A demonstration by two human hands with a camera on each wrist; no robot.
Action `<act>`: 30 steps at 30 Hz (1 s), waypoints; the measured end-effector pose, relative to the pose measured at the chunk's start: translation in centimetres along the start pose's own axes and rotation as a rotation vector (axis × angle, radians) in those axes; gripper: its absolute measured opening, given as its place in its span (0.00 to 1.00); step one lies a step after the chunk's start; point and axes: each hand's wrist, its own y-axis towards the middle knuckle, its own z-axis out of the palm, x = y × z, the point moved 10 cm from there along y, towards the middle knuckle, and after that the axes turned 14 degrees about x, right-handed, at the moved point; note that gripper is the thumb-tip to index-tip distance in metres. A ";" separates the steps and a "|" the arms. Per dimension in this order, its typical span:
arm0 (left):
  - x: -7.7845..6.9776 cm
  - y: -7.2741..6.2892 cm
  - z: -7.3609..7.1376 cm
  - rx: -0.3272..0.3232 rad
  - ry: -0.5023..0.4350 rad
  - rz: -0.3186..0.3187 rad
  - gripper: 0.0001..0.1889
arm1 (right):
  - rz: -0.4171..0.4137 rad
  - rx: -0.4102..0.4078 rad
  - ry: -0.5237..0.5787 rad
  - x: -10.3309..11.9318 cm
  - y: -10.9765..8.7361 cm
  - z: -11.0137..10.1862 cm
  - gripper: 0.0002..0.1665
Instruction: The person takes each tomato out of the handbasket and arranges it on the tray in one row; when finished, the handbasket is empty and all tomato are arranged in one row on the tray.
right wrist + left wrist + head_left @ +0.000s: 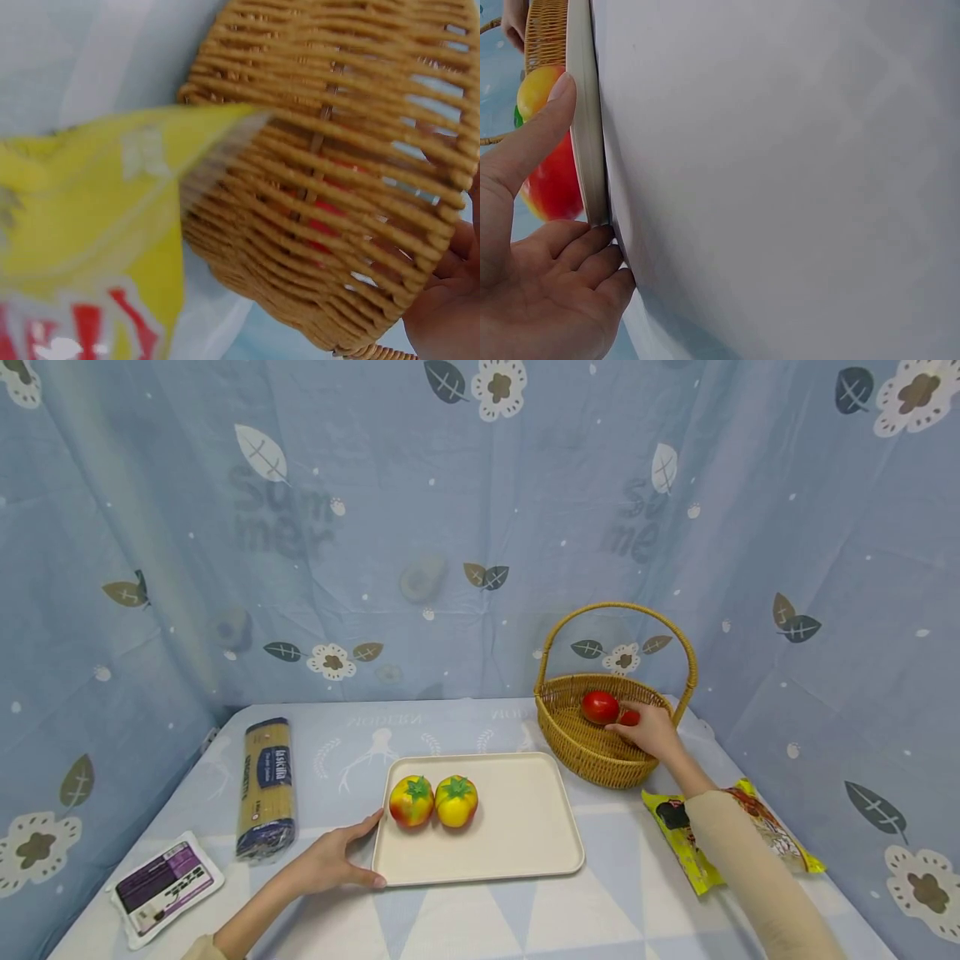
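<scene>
With the left hand (330, 862), touches the edge of a cream tray (521, 827) bearing two red-and-yellow fruits (411, 802); with the right hand (654, 730), grips a red fruit (631, 717) inside a wicker basket (588, 760).

A: Did your basket (573, 752) look rough?
B: Yes, it was woven like wicker, ridged; but your tray (517, 827) looked smooth and matt.
A: And your red fruits (600, 707)?
B: They looked glossy; your yellow packet (97, 225) looked like shiny plastic.
</scene>
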 end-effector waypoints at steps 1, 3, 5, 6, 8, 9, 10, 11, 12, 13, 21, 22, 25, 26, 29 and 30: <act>0.0 0.0 0.0 0.000 -0.001 0.001 0.57 | 0.006 0.002 -0.004 -0.1 0.1 0.0 0.38; 0.0 0.0 0.0 0.000 -0.002 0.002 0.57 | 0.025 0.016 -0.006 -0.4 0.4 0.0 0.38; 0.1 -0.1 0.0 0.000 -0.002 -0.003 0.57 | 0.051 0.032 -0.003 -0.6 0.6 0.1 0.38; 0.2 -0.1 0.0 -0.002 -0.005 -0.008 0.57 | 0.064 0.041 -0.001 -0.8 0.7 0.2 0.38; 0.3 -0.1 0.0 -0.003 -0.003 -0.016 0.57 | 0.085 0.057 0.011 -1.1 1.0 0.3 0.38; 0.4 -0.1 0.0 -0.004 -0.002 -0.020 0.57 | 0.093 0.062 0.015 -1.3 1.1 0.4 0.38; 0.4 -0.1 0.0 -0.004 -0.002 -0.022 0.57 | 0.099 0.067 0.019 -1.4 1.2 0.5 0.38; 0.4 0.0 0.1 -0.005 -0.003 -0.024 0.57 | 0.105 0.071 0.025 -1.6 1.3 0.5 0.39; 0.5 0.0 0.1 -0.005 -0.001 -0.025 0.57 | 0.110 0.072 0.033 -1.7 1.3 0.5 0.39; 0.5 0.0 0.1 -0.005 0.000 -0.026 0.57 | 0.115 0.072 0.037 -1.9 1.4 0.6 0.40; 0.5 0.2 0.0 -0.001 -0.005 -0.027 0.57 | 0.149 0.073 0.036 -2.8 2.3 1.0 0.40; 0.5 0.2 0.1 0.001 -0.006 -0.024 0.57 | 0.153 0.074 0.033 -2.9 2.4 1.0 0.41; 0.4 0.2 0.1 0.005 -0.006 -0.016 0.57 | 0.164 0.080 0.031 -3.2 2.7 1.1 0.41; 0.3 0.2 0.2 0.007 -0.003 -0.014 0.57 | 0.166 0.082 0.031 -3.3 2.8 1.2 0.41; 0.3 0.1 0.2 0.008 0.000 -0.010 0.57 | 0.172 0.087 0.024 -3.5 3.0 1.3 0.41; 0.3 0.1 0.2 0.007 0.001 -0.010 0.57 | 0.175 0.088 0.020 -3.6 3.0 1.3 0.41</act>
